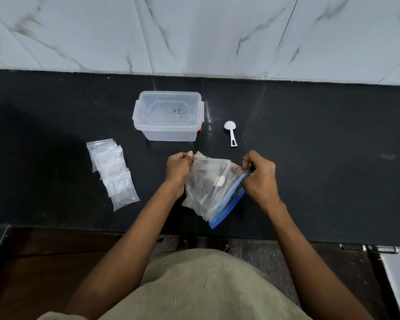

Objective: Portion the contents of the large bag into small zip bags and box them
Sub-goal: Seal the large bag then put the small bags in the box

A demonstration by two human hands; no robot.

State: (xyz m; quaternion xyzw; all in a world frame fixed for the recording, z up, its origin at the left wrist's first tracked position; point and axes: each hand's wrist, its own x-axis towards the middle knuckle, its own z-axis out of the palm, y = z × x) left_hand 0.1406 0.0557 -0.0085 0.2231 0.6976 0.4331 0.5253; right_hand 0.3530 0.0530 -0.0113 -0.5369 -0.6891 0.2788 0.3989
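The large bag (211,188) is held just above the near half of the black counter (333,158), in front of the person, its blue zip strip running down its right edge and something dark showing through the cloudy plastic. The left hand (179,168) is curled tight on the bag's far left corner, and the right hand (260,176) has its fingers pinched on the top end of the zip strip; both hands are closed on the bag, and the zip looks still sealed, though I cannot be sure. The step in hand seems to be opening it. To do that well, the pull should part the two lips of the strip from one end, with the mouth turned upward first so nothing spills, and the left hand holding the body steady rather than squeezing it. Beyond the hands stands a clear plastic box (169,116) with its lid on, which will have to come off before boxing. A white scoop (231,132) lies just right of the box, within easy reach. A fanned row of small zip bags (112,172) lies well to the left. The bag's lower corner hangs close to the counter's near edge, so working farther in is safer. Bare counter stretches wide to the right, and the marbled wall (194,31) closes the back.
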